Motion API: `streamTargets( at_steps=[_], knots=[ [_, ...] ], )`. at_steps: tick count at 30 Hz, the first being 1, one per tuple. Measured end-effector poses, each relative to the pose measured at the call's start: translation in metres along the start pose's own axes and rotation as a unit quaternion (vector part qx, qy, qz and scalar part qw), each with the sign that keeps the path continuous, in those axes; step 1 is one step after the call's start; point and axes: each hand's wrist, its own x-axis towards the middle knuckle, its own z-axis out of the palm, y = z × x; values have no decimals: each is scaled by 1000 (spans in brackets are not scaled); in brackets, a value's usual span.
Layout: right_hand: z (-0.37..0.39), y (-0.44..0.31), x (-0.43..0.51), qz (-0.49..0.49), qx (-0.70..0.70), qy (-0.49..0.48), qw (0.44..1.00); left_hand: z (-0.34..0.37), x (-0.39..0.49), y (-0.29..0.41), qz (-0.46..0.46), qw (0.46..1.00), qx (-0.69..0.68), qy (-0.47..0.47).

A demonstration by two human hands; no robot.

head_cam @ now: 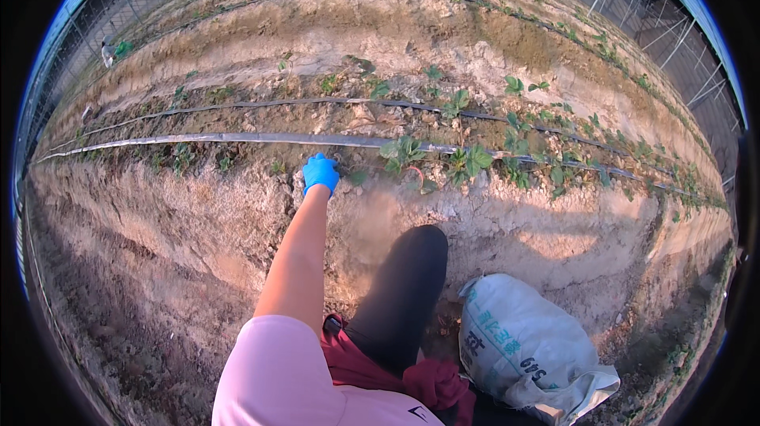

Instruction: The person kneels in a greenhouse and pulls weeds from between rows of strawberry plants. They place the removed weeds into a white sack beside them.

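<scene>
My left hand [320,173], in a blue glove, reaches down to the top edge of a raised soil bed [249,212], just below a flat grey irrigation tape [285,138]. Its fingers point at the soil and are partly hidden, so whether they hold anything cannot be told. Right of the hand grow low leafy plants [402,153] that look like strawberry plants, and a curved reddish stem [419,175] lies among them. A thinner dark tape [380,103] runs along the bed beyond. My right hand is out of view.
A white woven sack [528,343] with printed writing stands at the lower right beside my dark-clad knee [415,265]. More planted beds [356,16] run across behind. At the far left another person [108,50] is near something green. Metal poles [677,46] line the right side.
</scene>
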Motion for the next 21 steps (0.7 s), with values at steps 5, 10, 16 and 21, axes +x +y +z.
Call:
streamTargets(
  at_steps=[5, 10, 16, 21],
  knots=[
    [12, 5, -3, -65, -75, -28, 995, -2, 7, 4, 29, 1000, 6, 3],
    [37, -29, -29, -41, -66, -58, 995, -7, 15, 2, 99, 993, 49, -30],
    [52, -60, -52, -24, -50, -69, 996, 11, 28, 11, 128, 978, 161, -24],
    [51, -66, -64, -18, -47, -73, 996, 11, 43, -10, 102, 987, 120, 24]
  ],
)
